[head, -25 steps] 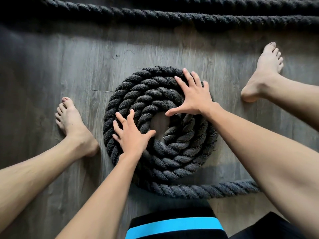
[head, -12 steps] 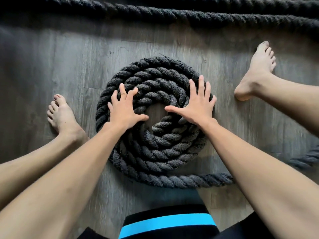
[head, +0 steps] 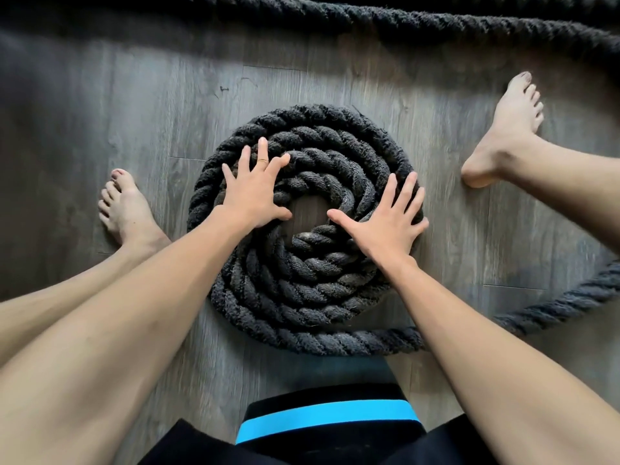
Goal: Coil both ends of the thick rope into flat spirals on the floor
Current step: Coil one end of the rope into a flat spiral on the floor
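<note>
A thick dark grey rope lies wound into a flat spiral (head: 302, 290) on the wooden floor between my legs, with a small bare gap at its centre. My left hand (head: 251, 193) rests flat on the spiral's upper left turns, fingers spread. On the right turns my right hand (head: 385, 223) presses palm down, fingers apart. The loose rope tail (head: 553, 307) leaves the spiral's near edge and runs off to the right.
Another stretch of the same rope (head: 436, 18) lies across the far floor. My bare left foot (head: 124, 209) sits left of the spiral and my right foot (head: 506, 129) to its right. Grey floorboards (head: 117, 112) surround the coil.
Both hands have shifted clockwise over the coil: the left slid from the lower left up to the upper left, the right came down the right side. The tail has swung in at the right.
</note>
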